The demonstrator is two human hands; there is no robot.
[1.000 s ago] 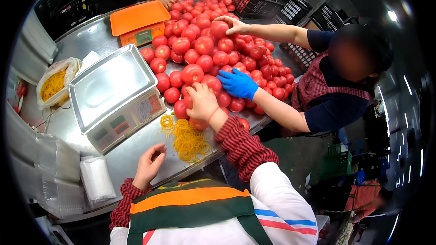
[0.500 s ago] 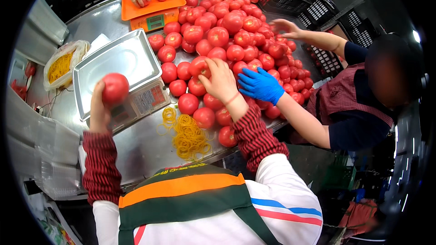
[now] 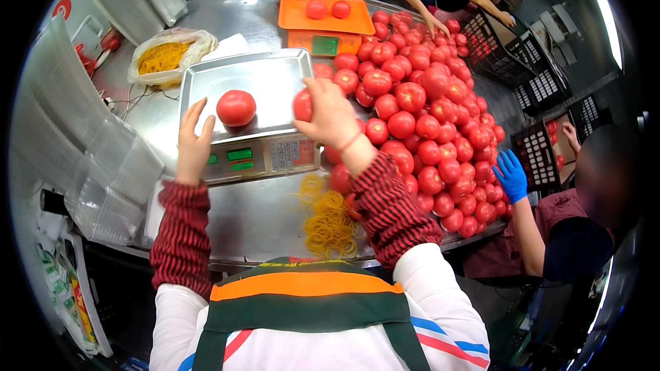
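Observation:
One large red tomato (image 3: 236, 108) rests on the silver tray (image 3: 271, 69) of a weighing scale. Beside it, at the tray's left front edge, my left hand (image 3: 195, 139) is open with fingers apart, holding nothing. My right hand (image 3: 331, 115) grips another tomato (image 3: 302, 105) at the tray's right edge; its fingers partly cover the fruit. Under the tray, the scale's body (image 3: 258, 158) shows lit green displays and a keypad. A big heap of tomatoes (image 3: 430, 130) spreads over the metal table to the right of my right hand.
Yellow rubber bands (image 3: 330, 223) lie in front of the scale; more fill a plastic bag (image 3: 165, 58) at left. Stacked clear plastic boxes (image 3: 103, 158) line the left side. An orange scale (image 3: 323, 20) holds two tomatoes. Co-workers reach in, one wearing a blue glove (image 3: 511, 176). Black crates (image 3: 533, 154) stand right.
The tomato from my left hand now sits on the tray, and that hand has opened. My right hand has lifted a tomato from the heap to the tray. The gloved hand has moved right.

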